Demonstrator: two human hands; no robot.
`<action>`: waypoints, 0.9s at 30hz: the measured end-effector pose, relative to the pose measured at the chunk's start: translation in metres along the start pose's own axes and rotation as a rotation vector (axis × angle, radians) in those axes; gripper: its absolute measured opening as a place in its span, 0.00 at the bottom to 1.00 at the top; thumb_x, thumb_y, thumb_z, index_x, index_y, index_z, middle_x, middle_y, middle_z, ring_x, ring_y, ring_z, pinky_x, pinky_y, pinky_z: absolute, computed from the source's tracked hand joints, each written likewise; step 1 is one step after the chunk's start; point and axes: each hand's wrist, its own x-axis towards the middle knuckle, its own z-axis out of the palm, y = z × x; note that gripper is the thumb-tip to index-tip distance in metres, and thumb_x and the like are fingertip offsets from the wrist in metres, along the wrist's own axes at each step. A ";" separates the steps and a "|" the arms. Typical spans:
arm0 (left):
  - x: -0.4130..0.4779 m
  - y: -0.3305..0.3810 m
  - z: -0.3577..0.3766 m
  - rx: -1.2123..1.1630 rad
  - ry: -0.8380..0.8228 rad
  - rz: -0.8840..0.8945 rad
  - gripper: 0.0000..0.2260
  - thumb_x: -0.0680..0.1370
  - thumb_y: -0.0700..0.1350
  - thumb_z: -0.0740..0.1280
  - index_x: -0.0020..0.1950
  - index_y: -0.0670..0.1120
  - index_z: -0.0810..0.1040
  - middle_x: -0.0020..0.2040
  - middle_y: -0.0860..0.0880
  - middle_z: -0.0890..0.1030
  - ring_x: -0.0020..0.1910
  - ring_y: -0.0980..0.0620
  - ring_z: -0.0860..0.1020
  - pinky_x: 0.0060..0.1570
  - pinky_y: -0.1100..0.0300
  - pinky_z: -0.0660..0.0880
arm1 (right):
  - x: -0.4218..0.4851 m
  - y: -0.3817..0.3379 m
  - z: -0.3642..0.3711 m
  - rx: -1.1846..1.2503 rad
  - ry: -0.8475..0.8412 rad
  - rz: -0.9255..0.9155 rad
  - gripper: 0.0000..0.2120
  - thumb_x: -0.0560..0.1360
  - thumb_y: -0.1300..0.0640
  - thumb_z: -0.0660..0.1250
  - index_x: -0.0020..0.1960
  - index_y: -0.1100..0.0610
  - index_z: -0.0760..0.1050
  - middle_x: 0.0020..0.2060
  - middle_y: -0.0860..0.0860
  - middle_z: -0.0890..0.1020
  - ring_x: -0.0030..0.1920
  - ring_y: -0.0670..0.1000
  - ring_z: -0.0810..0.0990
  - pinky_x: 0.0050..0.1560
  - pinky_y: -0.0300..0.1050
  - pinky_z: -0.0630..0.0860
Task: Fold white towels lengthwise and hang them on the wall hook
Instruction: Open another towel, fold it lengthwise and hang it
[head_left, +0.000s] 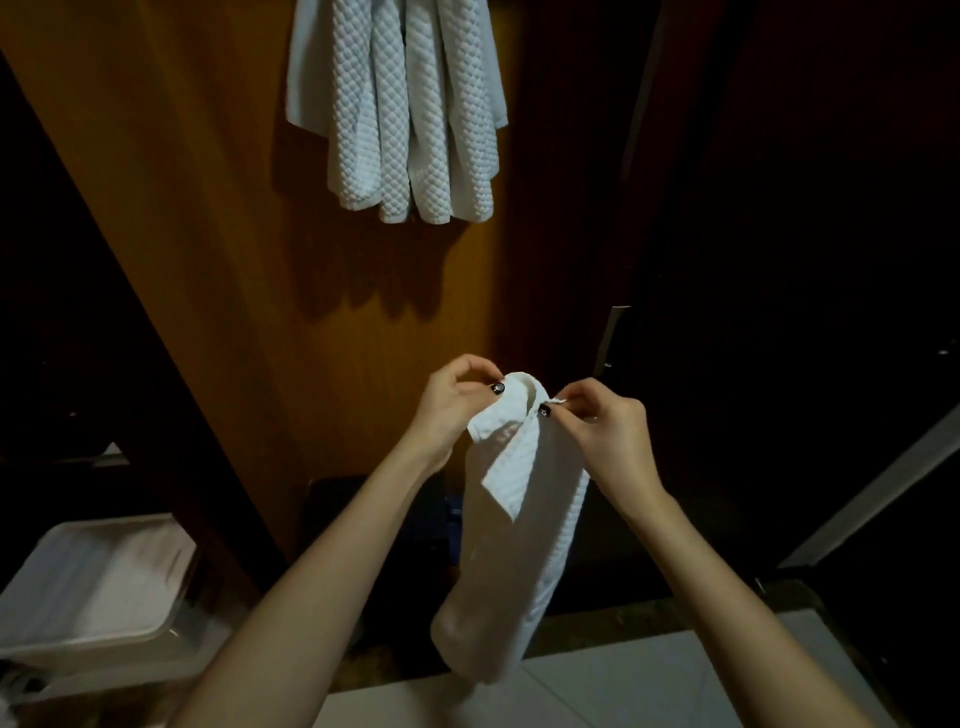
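While hung towels (395, 104) bunch above, left hand (452, 400) and right hand (608, 431) pinch one towel (524, 519).

Hung towels (395, 109) above held towel (519, 519)

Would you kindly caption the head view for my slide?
Left hand and right hand pinch a white towel below hung towels.

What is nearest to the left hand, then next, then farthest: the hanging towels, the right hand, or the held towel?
1. Held towel, pinched by the left hand.
2. Right hand, just across the towel's top edge.
3. Hanging towels, high above both hands.
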 end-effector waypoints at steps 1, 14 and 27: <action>-0.002 0.001 0.001 0.038 -0.009 0.036 0.10 0.75 0.33 0.66 0.44 0.47 0.81 0.40 0.52 0.83 0.38 0.60 0.80 0.35 0.67 0.74 | -0.002 -0.001 0.000 -0.019 0.016 -0.026 0.05 0.73 0.56 0.73 0.47 0.57 0.81 0.37 0.45 0.81 0.40 0.40 0.80 0.40 0.35 0.78; -0.028 0.006 -0.012 0.276 -0.030 0.172 0.13 0.72 0.38 0.73 0.52 0.52 0.79 0.52 0.60 0.78 0.56 0.57 0.76 0.50 0.70 0.72 | -0.003 -0.022 -0.001 0.073 0.133 -0.100 0.04 0.74 0.61 0.72 0.43 0.61 0.81 0.32 0.45 0.79 0.34 0.42 0.80 0.35 0.35 0.76; -0.037 0.001 -0.005 0.204 0.025 0.205 0.09 0.72 0.41 0.74 0.38 0.55 0.81 0.36 0.60 0.82 0.41 0.64 0.78 0.41 0.69 0.71 | 0.002 -0.005 -0.027 -0.001 -0.036 -0.147 0.06 0.75 0.58 0.70 0.41 0.53 0.76 0.34 0.43 0.76 0.37 0.43 0.76 0.35 0.32 0.71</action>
